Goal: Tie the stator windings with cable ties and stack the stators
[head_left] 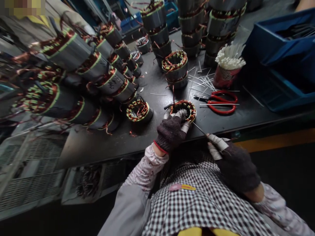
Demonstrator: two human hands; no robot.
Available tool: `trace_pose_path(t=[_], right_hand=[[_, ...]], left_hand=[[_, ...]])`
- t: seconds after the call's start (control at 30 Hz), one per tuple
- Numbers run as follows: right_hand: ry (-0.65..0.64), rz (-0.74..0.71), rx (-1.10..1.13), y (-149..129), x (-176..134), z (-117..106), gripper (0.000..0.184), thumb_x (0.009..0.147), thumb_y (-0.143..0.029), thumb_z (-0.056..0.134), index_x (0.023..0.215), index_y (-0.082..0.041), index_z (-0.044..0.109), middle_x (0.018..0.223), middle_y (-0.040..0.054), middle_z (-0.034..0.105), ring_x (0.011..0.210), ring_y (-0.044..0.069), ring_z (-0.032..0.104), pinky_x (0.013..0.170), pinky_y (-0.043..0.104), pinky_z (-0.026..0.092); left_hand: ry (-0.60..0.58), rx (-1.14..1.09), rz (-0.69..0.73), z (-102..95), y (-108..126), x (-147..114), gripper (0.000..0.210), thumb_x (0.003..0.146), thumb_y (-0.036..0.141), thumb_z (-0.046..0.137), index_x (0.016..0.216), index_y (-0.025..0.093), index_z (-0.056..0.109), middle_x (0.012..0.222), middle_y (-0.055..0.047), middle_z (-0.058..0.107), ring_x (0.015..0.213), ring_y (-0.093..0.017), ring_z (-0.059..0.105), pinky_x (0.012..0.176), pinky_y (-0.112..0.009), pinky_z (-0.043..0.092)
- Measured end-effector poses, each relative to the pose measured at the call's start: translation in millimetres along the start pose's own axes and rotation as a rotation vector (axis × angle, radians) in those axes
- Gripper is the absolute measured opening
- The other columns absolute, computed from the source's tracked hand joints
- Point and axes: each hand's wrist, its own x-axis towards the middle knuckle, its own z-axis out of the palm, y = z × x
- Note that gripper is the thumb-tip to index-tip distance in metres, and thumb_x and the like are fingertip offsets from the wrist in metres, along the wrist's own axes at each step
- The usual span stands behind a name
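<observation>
At the table's front edge lies a wound motor stator [190, 109] with copper coils and a pale green rim. My left hand [173, 129], in a dark glove with taped fingertips, is closed on its near side, fingers reaching over the ring into the bore. A copper lead and a short black sleeve stick up beside those fingers. Lower right, my right hand [232, 162], gloved and taped likewise, pinches a thin metal rod [199, 129]. Its far end points at the stator's near right rim; whether it touches I cannot tell.
Red-handled scissors [222, 102] and loose white sticks [203, 80] lie to the right, before a cup of white sticks [228, 67]. Blue bins [283, 42] stand far right. Stacked stators [110, 80] crowd the left; a single stator [139, 110] sits nearer. Another person [71, 16] is at upper left.
</observation>
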Motion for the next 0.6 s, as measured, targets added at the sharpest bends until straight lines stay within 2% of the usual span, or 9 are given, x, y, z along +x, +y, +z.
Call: trace_pose_path(t=[0.2,0.3,0.43,0.6], right_hand=[[-0.135,0.103,-0.062,8.1,-4.9,5.9,0.050,0.117,-0.040,0.054,0.156,-0.027,0.083,0.136,0.0191,0.089,0.097,0.035,0.091,0.075,0.041,0.073],[-0.171,0.131,-0.086,9.9,-5.5,11.2,0.050,0.115,-0.039,0.055,0.158,-0.031,0.081,0.141,0.0185,0.088,0.100,0.035,0.091,0.078,0.042,0.072],[-0.130,0.135,-0.095,4.8,-1.5,10.4,0.049,0.118,-0.041,0.052,0.153,-0.029,0.085,0.137,0.0198,0.089,0.104,0.037,0.091,0.082,0.044,0.073],[-0.152,0.070,-0.071,-0.6,0.3,-2.3,0.052,0.119,-0.040,0.049,0.158,-0.028,0.081,0.138,0.0186,0.089,0.110,0.037,0.091,0.085,0.044,0.073]], left_hand=[[-0.014,-0.061,-0.004,1.3,-1.2,3.1,0.038,0.111,0.038,0.078,0.145,0.021,0.078,0.135,-0.012,0.090,0.135,-0.032,0.085,0.140,-0.062,0.054],[-0.011,-0.062,-0.024,2.8,-1.4,1.7,0.038,0.112,0.039,0.077,0.147,0.023,0.076,0.132,-0.011,0.091,0.132,-0.032,0.086,0.141,-0.065,0.052],[0.019,-0.073,-0.050,6.1,-0.7,-0.8,0.036,0.112,0.040,0.078,0.143,0.021,0.077,0.131,-0.013,0.091,0.128,-0.033,0.087,0.139,-0.066,0.052],[0.030,-0.090,-0.036,4.7,-0.5,-0.2,0.034,0.111,0.038,0.079,0.140,0.020,0.079,0.129,-0.013,0.091,0.127,-0.032,0.087,0.138,-0.063,0.054]])
